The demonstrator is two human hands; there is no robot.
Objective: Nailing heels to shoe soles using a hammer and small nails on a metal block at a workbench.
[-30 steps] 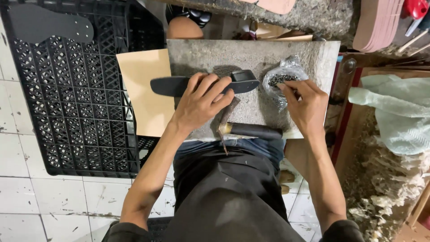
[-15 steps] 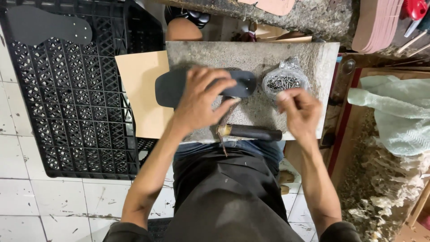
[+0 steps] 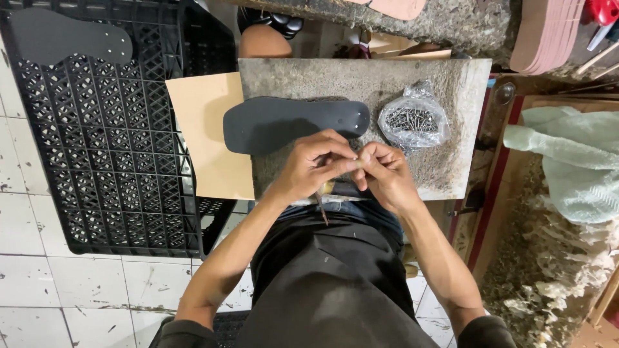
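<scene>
A black foam shoe sole [image 3: 290, 122] lies flat on a grey stone slab [image 3: 361, 77] resting over my lap. My left hand [image 3: 313, 166] and my right hand [image 3: 385, 175] meet at the slab's near edge. Their fingertips pinch something very small between them, seemingly a nail. A clear plastic bag of small metal nails [image 3: 412, 121] sits on the slab just right of the sole. A hammer-like tool [image 3: 327, 191] lies on my lap under the hands and is mostly hidden.
A black plastic crate [image 3: 109, 142] stands at my left with another black sole [image 3: 64, 38] on top. A tan sheet [image 3: 206, 135] lies between crate and slab. Tan soles [image 3: 548, 32] are stacked at the upper right, with pale green cloth [image 3: 567, 161] below them.
My left hand has lifted off the black sole, which now lies flat. My right hand has come away from the nail bag, and both hands have met at the slab's near edge.
</scene>
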